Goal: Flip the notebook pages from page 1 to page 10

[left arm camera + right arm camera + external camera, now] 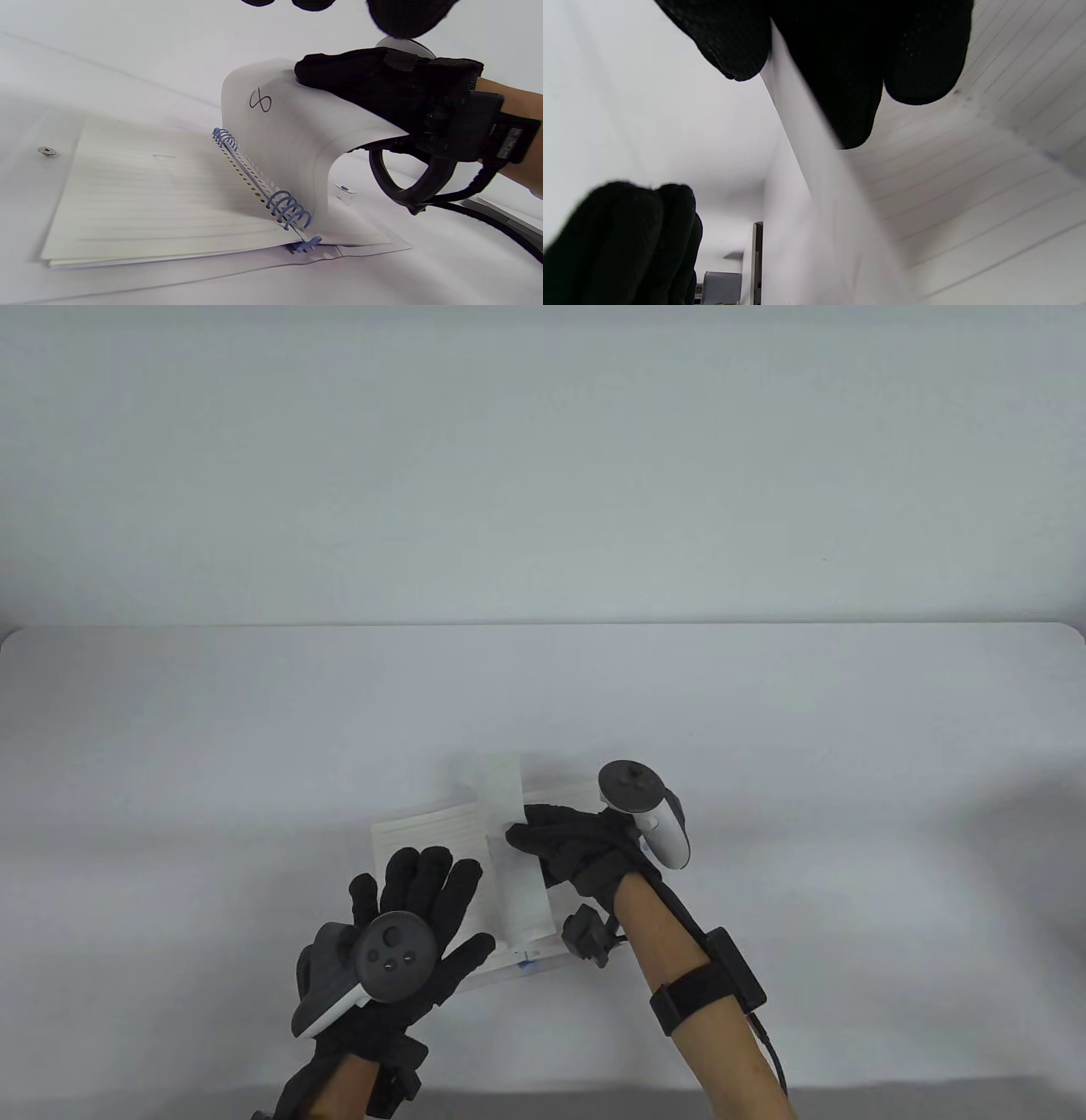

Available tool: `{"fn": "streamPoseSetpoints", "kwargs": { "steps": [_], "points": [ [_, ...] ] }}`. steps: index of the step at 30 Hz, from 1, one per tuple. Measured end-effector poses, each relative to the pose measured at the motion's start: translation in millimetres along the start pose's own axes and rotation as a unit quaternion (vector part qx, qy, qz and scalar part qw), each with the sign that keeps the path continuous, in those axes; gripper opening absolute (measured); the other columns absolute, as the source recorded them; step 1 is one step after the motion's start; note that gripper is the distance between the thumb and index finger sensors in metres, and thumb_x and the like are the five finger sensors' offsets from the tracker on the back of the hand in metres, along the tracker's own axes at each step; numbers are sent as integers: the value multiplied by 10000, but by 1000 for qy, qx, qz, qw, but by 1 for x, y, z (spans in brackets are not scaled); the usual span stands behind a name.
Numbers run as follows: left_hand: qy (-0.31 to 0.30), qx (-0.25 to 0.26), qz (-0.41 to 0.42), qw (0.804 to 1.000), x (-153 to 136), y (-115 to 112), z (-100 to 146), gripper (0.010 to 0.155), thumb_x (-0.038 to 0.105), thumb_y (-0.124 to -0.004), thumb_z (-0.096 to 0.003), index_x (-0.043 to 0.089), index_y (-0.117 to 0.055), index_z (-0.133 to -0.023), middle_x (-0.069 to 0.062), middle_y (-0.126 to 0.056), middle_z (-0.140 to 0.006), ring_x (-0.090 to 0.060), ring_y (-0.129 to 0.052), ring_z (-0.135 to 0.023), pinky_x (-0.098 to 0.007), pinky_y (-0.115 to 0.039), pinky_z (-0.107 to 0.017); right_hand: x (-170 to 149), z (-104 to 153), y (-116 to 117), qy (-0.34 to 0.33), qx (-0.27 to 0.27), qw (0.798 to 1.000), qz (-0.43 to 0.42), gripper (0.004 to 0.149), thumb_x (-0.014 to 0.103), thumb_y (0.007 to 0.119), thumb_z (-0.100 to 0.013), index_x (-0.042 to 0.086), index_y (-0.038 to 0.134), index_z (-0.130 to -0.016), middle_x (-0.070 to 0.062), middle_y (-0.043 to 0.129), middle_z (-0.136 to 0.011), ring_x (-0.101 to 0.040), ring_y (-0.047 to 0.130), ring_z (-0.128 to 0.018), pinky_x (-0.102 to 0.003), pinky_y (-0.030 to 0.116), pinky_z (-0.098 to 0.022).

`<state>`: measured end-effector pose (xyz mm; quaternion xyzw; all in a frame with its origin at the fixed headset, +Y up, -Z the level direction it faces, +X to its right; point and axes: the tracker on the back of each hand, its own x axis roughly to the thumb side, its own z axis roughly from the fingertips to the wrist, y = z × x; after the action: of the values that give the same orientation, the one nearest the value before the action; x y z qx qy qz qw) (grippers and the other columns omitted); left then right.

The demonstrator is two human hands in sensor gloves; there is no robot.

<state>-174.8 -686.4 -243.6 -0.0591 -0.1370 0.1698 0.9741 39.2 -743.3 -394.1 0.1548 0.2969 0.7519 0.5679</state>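
right hand (585, 848) fingers pinching page marked 8 (292, 140) mid-flip on notebook (161, 199); left hand (399, 933) fingers spread over left pages; next: lay it flat, likely two more turns

Bright, even light washes the white table (254, 712) pale, with soft shadows near its front edge; the left wrist view is sharp though bowed at its margins; the right wrist view is blurred, the lifted page (814, 169) smeared.

lifted page (292, 140) | handwritten "8" | left page: faint mark, likely unreadable
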Motion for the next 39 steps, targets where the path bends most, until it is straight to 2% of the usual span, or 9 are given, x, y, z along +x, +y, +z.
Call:
{"fn": "streamPoseSetpoints", "kwargs": {
  "steps": [9, 15, 18, 20, 25, 27, 30, 33, 39],
  "points": [
    [1, 1, -2, 1000, 0, 0, 1, 774, 659, -527, -589, 400, -177, -1229, -7, -153, -1324, -342, -85, -1221, -598, -27, -801, -2, -12, 41, 1, 30, 998, 48, 607, 318, 729, -602, 23, 511, -1086, -163, 743, -996, -319, 877, -778, -501, 733, -552],
    [2, 1, 0, 1000, 0, 0, 1, 774, 658, -528, -588, 401, -179, -1229, -6, -152, -1324, -342, -87, -1221, -598, -27, -800, -8, -14, 48, 2, 80, 996, 25, 779, 466, 724, -597, 3, 384, -1123, -239, 597, -1074, -406, 770, -864, -543, 670, -595],
    [2, 1, 0, 1000, 0, 0, 1, 773, 658, -528, -589, 404, -176, -1229, -5, -151, -1324, -343, -86, -1220, -598, -27, -800, -5, -12, 40, -5, 68, 998, 15, 784, 483, 717, -598, 11, 385, -1128, -240, 595, -1078, -414, 764, -866, -553, 662, -594],
    [2, 2, 1, 1000, 0, 0, 1, 774, 658, -528, -589, 401, -178, -1229, -6, -152, -1324, -343, -87, -1220, -598, -27, -800, 0, -8, 26, -14, 47, 999, 23, 783, 492, 714, -597, 19, 388, -1130, -237, 600, -1079, -413, 769, -864, -554, 663, -592],
    [1, 0, 0, 1000, 0, 0, 0, 775, 659, -527, -589, 400, -177, -1230, -8, -150, -1325, -341, -85, -1221, -599, -26, -800, 9, 6, -23, -26, -65, 994, 83, 787, 506, 724, -588, 34, 406, -1133, -221, 618, -1082, -424, 763, -868, -564, 660, -589],
    [1, -1, 0, 1000, 0, 0, 0, 774, 659, -527, -589, 401, -177, -1230, -4, -150, -1325, -345, -83, -1220, -599, -26, -800, 8, 9, -36, -20, -102, 987, 121, 787, 505, 735, -580, 43, 417, -1133, -209, 623, -1088, -438, 736, -886, -576, 649, -593],
    [1, -1, 1, 1000, -1, 0, 0, 774, 658, -527, -590, 400, -177, -1230, -7, -151, -1325, -342, -85, -1221, -599, -25, -800, -2, 12, -56, 8, -157, 969, 192, 783, 493, 757, -570, 71, 420, -1138, -170, 594, -1120, -454, 594, -966, -596, 598, -622],
    [1, -4, 1, 1000, -1, 0, 0, 775, 659, -526, -589, 401, -176, -1230, -6, -150, -1325, -342, -85, -1221, -598, -25, -800, -12, 10, -63, 36, -191, 947, 257, 763, 453, 787, -558, 90, 443, -1134, -159, 597, -1122, -438, 481, -1007, -604, 531, -656],
    [-1, -3, 2, 1000, -1, 0, 0, 775, 659, -526, -590, 401, -176, -1230, -7, -153, -1325, -345, -86, -1221, -599, -27, -801, -24, 1, -62, 119, -176, 876, 434, 762, 429, 800, -552, 134, 417, -1142, -119, 521, -1162, -401, 329, -1049, -615, 437, -695]
  ]
}}
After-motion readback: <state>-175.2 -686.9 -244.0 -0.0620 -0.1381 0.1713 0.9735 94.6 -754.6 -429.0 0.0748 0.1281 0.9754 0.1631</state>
